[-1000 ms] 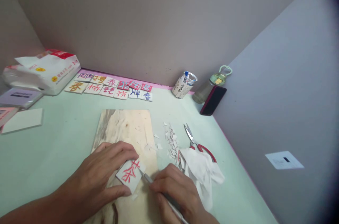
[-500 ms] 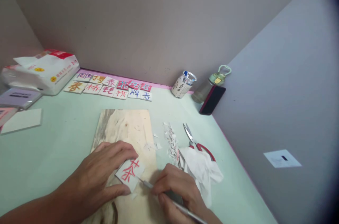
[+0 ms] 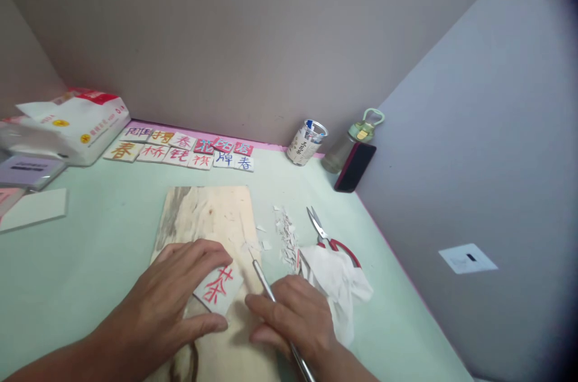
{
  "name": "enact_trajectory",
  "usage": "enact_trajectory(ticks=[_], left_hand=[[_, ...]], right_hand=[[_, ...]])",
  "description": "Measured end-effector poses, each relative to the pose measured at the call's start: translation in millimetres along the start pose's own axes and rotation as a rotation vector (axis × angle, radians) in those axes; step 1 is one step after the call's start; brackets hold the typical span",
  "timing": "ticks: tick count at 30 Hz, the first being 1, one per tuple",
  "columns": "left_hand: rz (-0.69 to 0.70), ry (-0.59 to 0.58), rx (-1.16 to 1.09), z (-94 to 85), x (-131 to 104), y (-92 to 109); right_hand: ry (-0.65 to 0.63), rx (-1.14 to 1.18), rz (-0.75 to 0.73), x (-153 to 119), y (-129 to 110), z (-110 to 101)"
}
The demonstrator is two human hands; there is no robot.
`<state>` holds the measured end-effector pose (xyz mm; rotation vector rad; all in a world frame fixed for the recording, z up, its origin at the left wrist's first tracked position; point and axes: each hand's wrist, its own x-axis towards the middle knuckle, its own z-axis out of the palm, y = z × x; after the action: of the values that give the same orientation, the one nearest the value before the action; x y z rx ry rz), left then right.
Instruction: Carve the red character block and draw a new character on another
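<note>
**Hold the tile firm, keep the blade off the fingers**

The left hand (image 3: pixel 180 291) is clamped on the tile (image 3: pixel 220 290), fingers along its far edge and thumb at its near corner, with the red character bare between them. The tile lies on the board (image 3: pixel 212 219), near its middle. The right hand (image 3: pixel 295 309) is closed around the knife (image 3: pixel 264 279), whose tip stands clear of the tile, over the board's right side, beside some loose flakes (image 3: pixel 253 244). The two hands are apart.

To carve well here, the left hand should press down as well as pinch, since so small a piece would likely twist under a sideways push. Fingertips and thumb sit close to the red strokes, so cuts had better run away from them; turning the tile seems safer than reaching around it. Several shallow passes would probably leave cleaner edges than one deep one. Resting the side of the right hand on the board should steady the tip. Flakes are best brushed toward the scraps (image 3: pixel 288 240) on the counter (image 3: pixel 112 231), so that none lodges beneath the tile and makes it rock. The cloth (image 3: pixel 336 288), just beyond the right hand, could serve to wipe the blade.
</note>
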<state>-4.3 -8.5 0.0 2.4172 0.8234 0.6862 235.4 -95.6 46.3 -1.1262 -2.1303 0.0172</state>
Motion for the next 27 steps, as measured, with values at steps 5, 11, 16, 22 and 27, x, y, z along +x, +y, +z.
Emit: enact_trajectory(ticks=[5,11,16,22,27], left_hand=[[-0.019,0.000,0.015,-2.0,3,2],[0.010,0.042,0.025,0.2,3,2],[0.022,0.035,0.017,-2.8,4,3],[0.035,-0.091,-0.014,-12.1,8,-4],[0.105,-0.097,-0.064,-11.9,8,-10]], right_hand=[[-0.085,-0.037,0.020,7,-6,-2],[-0.137,-0.052,-0.107,7,-5,4],[-0.142,0.359,0.111,9,-10,-11],[-0.011,0.802,0.614,6,6,-23],[-0.095,0.950,0.851,1,18,-14]])
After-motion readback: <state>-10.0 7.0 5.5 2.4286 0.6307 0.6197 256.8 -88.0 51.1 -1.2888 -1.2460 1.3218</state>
